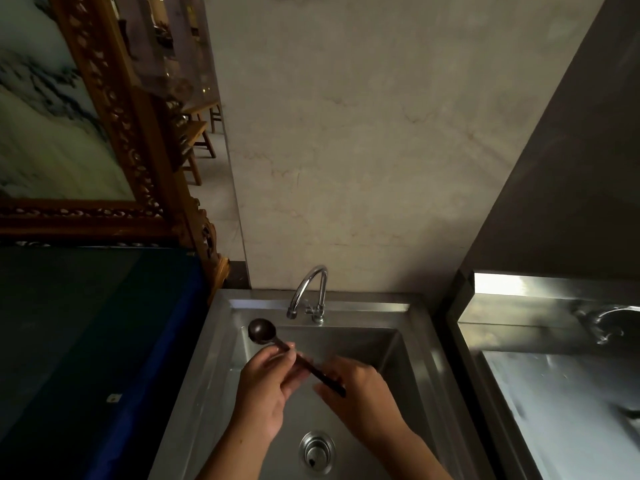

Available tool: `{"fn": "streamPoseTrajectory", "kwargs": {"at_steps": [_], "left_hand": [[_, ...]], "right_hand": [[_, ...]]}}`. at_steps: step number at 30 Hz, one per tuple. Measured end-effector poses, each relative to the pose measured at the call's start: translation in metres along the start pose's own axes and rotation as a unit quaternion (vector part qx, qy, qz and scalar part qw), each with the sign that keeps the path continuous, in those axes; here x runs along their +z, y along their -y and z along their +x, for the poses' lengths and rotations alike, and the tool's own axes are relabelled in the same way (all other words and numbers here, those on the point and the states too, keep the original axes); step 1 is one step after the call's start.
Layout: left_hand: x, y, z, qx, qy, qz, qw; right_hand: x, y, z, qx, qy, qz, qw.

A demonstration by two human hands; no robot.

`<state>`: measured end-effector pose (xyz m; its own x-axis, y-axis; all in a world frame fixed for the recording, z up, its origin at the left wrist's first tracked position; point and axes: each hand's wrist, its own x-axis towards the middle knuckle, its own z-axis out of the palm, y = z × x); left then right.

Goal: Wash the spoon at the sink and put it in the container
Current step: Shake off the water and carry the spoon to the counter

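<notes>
Over the stainless sink, against a pale marbled wall: both hands, one dark spoon between them. To the left of the basin, a dark blue surface; behind that, a carved wooden frame around a pale landscape panel. At the right, a second steel unit, bright with glare. At the back rim of the sink, centred, a curved chrome faucet, spout down toward the basin; no water visible from it. Near the front of the basin floor, a round metal drain, partly between the two forearms.

Left hand raised from the lower centre, fingers curled, grip pinched on the spoon's handle just behind the bowl. Right hand opposite, entered from the lower right, fingers closed around the far end of the handle, thumb side blurred. Hands close together, almost touching above the middle of the basin.

Spoon dark brown, held in the air on a slant: round bowl up toward the back-left corner of the sink, just below and left of the faucet spout, handle down to the right into the right hand. Not in contact with the basin. Wet or dry: could not tell.
</notes>
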<state>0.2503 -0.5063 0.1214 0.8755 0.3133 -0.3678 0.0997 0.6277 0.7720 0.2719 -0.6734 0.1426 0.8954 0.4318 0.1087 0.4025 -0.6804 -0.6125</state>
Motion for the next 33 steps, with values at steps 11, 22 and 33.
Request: {"fn": "streamPoseTrajectory", "kwargs": {"at_steps": [11,22,33], "left_hand": [[-0.001,0.010,-0.005,-0.069,-0.082,-0.022,0.994],[-0.022,0.000,-0.017,-0.039,-0.139,-0.034,0.989],[-0.102,-0.026,-0.092,0.046,-0.297,-0.121,0.946]], "right_hand": [[0.001,-0.010,-0.002,0.020,-0.003,-0.030,0.999],[0.015,-0.005,0.018,-0.046,0.035,-0.004,0.998],[0.082,0.071,0.019,-0.209,0.148,0.078,0.963]]}}
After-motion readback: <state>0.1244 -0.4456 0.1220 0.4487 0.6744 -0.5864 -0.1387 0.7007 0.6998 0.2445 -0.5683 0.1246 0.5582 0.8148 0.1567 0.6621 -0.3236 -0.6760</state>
